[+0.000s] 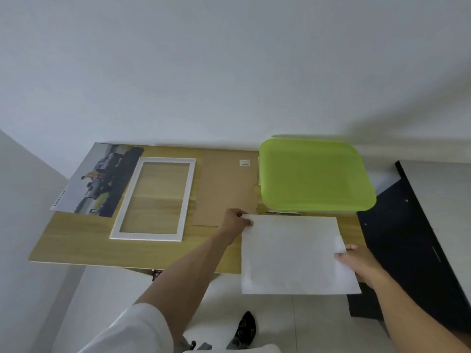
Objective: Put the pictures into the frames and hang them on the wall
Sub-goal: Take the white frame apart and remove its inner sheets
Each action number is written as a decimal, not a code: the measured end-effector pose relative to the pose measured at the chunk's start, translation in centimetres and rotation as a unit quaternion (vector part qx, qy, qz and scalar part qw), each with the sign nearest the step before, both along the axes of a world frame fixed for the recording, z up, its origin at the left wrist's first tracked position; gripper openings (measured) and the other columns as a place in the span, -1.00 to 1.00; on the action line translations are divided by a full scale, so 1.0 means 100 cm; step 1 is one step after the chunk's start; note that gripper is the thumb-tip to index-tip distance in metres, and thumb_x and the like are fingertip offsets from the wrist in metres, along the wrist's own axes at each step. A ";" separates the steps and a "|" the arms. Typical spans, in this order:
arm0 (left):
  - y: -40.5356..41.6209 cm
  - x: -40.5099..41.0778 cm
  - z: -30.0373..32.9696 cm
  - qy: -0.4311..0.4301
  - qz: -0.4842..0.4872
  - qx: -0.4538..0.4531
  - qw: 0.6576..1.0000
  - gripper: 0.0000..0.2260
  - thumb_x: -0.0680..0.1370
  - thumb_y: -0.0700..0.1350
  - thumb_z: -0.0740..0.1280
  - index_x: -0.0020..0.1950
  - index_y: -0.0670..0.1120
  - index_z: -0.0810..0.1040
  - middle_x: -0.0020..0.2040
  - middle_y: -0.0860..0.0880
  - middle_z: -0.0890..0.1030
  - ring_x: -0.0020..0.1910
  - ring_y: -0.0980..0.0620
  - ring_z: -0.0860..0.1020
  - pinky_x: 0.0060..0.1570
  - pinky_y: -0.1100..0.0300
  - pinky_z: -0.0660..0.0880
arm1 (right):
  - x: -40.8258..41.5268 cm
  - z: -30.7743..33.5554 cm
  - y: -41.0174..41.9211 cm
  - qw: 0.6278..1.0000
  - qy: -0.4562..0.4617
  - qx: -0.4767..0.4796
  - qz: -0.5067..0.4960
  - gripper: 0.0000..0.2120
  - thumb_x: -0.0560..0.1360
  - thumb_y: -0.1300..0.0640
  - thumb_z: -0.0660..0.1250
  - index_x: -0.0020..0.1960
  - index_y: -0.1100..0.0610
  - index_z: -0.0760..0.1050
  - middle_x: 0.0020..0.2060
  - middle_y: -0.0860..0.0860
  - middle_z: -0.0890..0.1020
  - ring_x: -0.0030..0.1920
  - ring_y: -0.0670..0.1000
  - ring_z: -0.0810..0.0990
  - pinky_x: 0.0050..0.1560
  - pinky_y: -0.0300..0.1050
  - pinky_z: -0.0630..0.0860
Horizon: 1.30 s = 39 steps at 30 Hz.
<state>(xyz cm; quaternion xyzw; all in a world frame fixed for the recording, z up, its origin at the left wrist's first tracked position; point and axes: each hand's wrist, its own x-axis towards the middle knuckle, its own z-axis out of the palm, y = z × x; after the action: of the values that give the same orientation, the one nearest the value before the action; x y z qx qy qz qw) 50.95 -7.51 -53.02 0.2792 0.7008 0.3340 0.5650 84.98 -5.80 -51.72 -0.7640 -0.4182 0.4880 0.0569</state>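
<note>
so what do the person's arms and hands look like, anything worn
Both forearms are bare, and no watch, ring or glove shows on the left hand or the right hand. A loose white sleeve covers the left upper arm; the right arm shows no sleeve in view.

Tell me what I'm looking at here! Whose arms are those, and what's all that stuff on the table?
No machine here: a person wears a camera on their head, so you look down as they do. The left hand and right hand hold a white sheet by its edges, over the near side of the wooden table. On the table lie an empty white frame, a race-car picture, a brown backing board and a box with a green lid. Behind is a bare wall.
</note>
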 end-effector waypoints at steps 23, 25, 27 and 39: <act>-0.036 0.083 -0.036 0.410 -0.462 0.114 0.778 -0.43 0.63 0.01 0.25 0.56 -0.17 0.15 0.62 -0.09 -0.08 0.59 -0.06 -0.07 0.43 -0.05 0.27 | 0.006 -0.045 -0.008 0.898 -0.277 0.165 0.298 -0.45 0.58 -0.20 0.17 0.52 -0.08 0.19 0.51 0.07 0.18 0.50 0.13 0.19 0.33 0.06 0.39; -0.034 0.086 -0.036 0.402 -0.451 0.113 0.788 -0.44 0.62 -0.01 0.26 0.55 -0.18 0.18 0.61 -0.09 -0.05 0.59 -0.06 -0.07 0.42 -0.07 0.29 | 0.006 -0.044 -0.007 0.899 -0.278 0.170 0.293 -0.46 0.58 -0.19 0.18 0.50 -0.08 0.20 0.50 0.06 0.19 0.48 0.13 0.20 0.31 0.06 0.39; -0.035 0.086 -0.037 0.397 -0.445 0.113 0.795 -0.45 0.62 -0.02 0.27 0.54 -0.18 0.20 0.61 -0.09 -0.04 0.59 -0.06 -0.06 0.43 -0.09 0.28 | 0.005 -0.043 -0.007 0.898 -0.281 0.171 0.293 -0.46 0.58 -0.19 0.19 0.50 -0.06 0.21 0.49 0.08 0.19 0.47 0.15 0.20 0.31 0.08 0.40; -0.034 0.060 -0.031 0.399 -0.388 0.182 0.811 -0.52 0.62 0.00 0.26 0.49 -0.15 0.31 0.54 -0.06 0.24 0.53 -0.05 0.17 0.34 -0.06 0.37 | -0.002 -0.048 -0.005 0.863 -0.282 0.296 0.297 -0.52 0.41 0.01 0.49 0.25 0.20 0.54 0.18 0.19 0.58 0.15 0.25 0.56 0.10 0.15 0.51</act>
<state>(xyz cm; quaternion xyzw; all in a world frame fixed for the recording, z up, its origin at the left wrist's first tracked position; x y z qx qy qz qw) 56.90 -10.88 -56.07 0.7342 0.6248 0.0675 0.2571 84.77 -6.30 -56.54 -0.6560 -0.7482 0.0992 0.0122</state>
